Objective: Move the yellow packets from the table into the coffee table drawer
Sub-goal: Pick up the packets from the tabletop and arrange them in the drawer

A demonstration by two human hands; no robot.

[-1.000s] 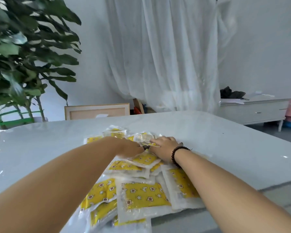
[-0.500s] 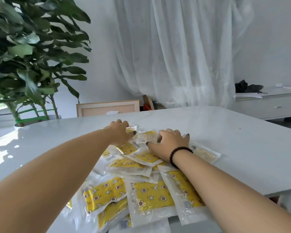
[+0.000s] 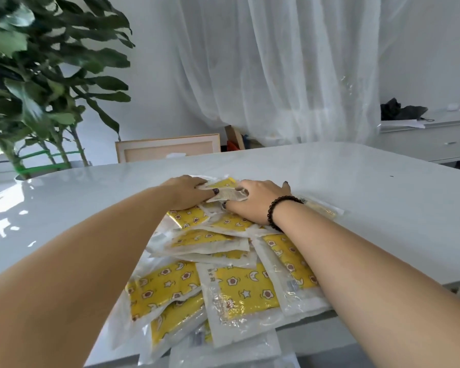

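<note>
A heap of yellow star-printed packets in clear plastic point(image 3: 239, 288) sprawls on the glossy white table point(image 3: 369, 208), its near packets overhanging the near edge. The left hand point(image 3: 186, 192) and the right hand point(image 3: 255, 201) rest at its far end, fingers curled onto the top packets. Bare tabletop lies on both sides.

You're looking at a glossy white table point(image 3: 343, 197) that catches bright window glare along its left side. Directly on it lies a loose, overlapping pile of yellow packets point(image 3: 239, 288) — clear wrappers with a yellow star-and-flower print — running from mid-table to the near edge, where a few hang over. 1 paler packet point(image 3: 323, 209) lies at the pile's right edge — flat on the tabletop.
</note>
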